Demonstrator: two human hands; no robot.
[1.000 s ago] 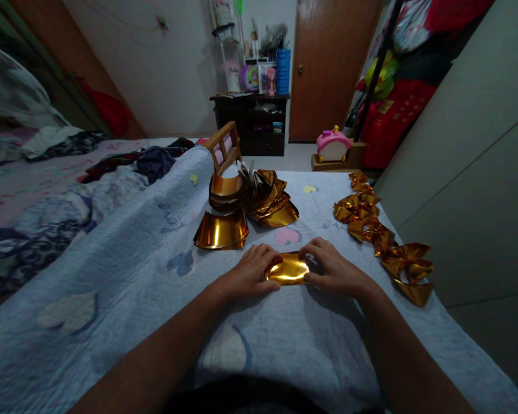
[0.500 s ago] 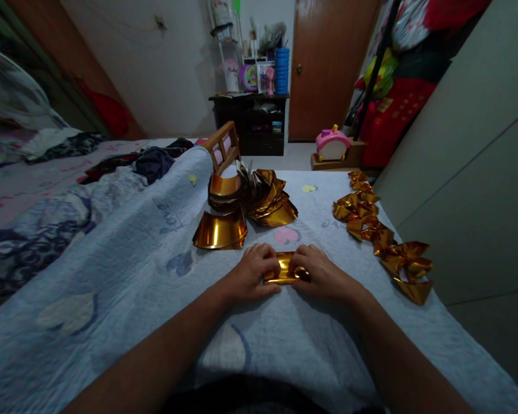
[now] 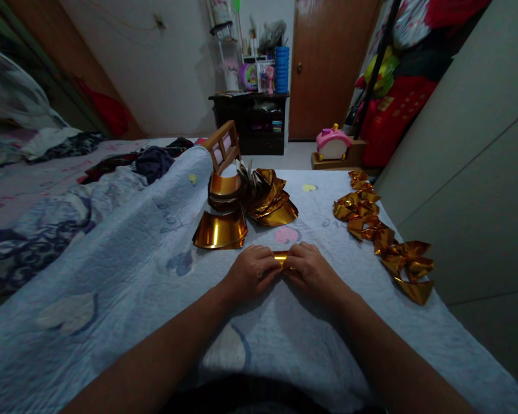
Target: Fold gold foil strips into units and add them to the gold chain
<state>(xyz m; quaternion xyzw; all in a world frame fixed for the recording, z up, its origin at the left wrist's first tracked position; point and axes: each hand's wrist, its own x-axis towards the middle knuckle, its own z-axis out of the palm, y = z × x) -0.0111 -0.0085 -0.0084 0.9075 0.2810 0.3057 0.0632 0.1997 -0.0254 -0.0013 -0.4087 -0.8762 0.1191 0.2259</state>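
Between my hands lies a narrow, rolled sheet of gold foil paper [image 3: 280, 257], just above the blue bedspread [image 3: 155, 310] or resting on it. My left hand [image 3: 252, 272] pinches its left end, thumb below and fingers on top. At the other end my right hand [image 3: 311, 268] grips it the same way, fingers curled over the edge. Most of the sheet is covered by my fingers. Ahead and to the left stand fanned stacks of gold foil sheets [image 3: 220, 231]. Off to the right runs a row of folded gold foil ingots [image 3: 365, 227].
A wooden bed-end rail [image 3: 224, 146] rises behind the stacks. Past the bed stand a dark cabinet [image 3: 250, 123] and a pink toy [image 3: 333, 144]. Along the right side is a pale wardrobe [image 3: 466, 190]. Rumpled clothes [image 3: 155, 164] lie on the left.
The gold foil sheet has become narrower, its near edge rolled up toward the far one. Both hands have drawn closer together over it. The stacks and folded ingots stay put.
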